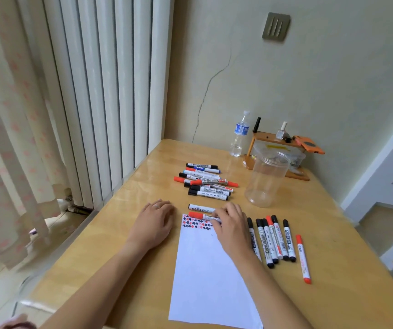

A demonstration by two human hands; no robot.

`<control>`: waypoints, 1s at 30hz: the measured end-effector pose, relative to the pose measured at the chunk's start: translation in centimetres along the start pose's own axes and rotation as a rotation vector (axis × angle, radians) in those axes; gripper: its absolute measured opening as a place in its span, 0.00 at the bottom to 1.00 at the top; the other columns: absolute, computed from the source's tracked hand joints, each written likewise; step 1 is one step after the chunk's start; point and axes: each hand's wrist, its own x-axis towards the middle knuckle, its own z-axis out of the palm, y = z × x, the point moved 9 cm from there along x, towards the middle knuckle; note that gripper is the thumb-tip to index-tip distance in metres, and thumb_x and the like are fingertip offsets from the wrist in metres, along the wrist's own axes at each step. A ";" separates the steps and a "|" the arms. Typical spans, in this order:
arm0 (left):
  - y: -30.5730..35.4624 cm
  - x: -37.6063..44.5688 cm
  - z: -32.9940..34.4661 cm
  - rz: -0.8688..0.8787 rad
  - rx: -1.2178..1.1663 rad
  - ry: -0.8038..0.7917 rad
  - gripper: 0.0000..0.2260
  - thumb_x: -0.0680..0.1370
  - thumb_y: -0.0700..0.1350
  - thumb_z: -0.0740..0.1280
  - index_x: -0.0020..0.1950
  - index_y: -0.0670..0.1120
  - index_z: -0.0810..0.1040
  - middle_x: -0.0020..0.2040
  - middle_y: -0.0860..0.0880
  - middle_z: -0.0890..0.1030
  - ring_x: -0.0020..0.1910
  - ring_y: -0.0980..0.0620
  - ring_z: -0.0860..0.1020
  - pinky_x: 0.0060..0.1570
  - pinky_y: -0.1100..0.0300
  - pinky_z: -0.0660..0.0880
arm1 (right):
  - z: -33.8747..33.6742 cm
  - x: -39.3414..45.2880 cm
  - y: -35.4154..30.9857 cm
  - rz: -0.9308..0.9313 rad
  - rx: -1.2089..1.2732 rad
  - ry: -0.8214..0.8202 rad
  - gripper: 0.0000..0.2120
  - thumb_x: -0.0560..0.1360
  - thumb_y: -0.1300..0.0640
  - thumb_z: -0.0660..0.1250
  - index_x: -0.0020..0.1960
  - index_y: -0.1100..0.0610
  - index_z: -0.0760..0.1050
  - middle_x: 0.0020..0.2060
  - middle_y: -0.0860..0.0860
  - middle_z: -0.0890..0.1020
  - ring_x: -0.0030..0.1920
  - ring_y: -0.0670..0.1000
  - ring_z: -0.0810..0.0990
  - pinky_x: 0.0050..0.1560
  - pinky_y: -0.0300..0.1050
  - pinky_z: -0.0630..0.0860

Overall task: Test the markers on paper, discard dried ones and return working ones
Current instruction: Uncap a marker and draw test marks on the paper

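Head view: right hand (230, 225) grips one red-capped marker (203, 216) over paper (205, 276)

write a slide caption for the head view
Right hand grips a red marker at the top of the paper; left hand rests flat on the table.

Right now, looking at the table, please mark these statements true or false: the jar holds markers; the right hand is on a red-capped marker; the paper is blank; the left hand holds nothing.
1. The clear jar holds markers. False: it looks empty.
2. The right hand is on a red-capped marker. True.
3. The paper is blank. False: red and black test marks run along its top edge.
4. The left hand holds nothing. True: it rests on the table.
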 end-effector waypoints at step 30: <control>7.7 -2.7 -2.1 0.551 -0.113 0.103 0.18 0.87 0.54 0.51 0.55 0.46 0.77 0.45 0.50 0.76 0.43 0.48 0.75 0.43 0.59 0.69 | -1.5 -2.5 -6.8 -0.290 0.061 -0.024 0.13 0.84 0.48 0.59 0.53 0.56 0.78 0.42 0.50 0.75 0.40 0.53 0.76 0.34 0.49 0.74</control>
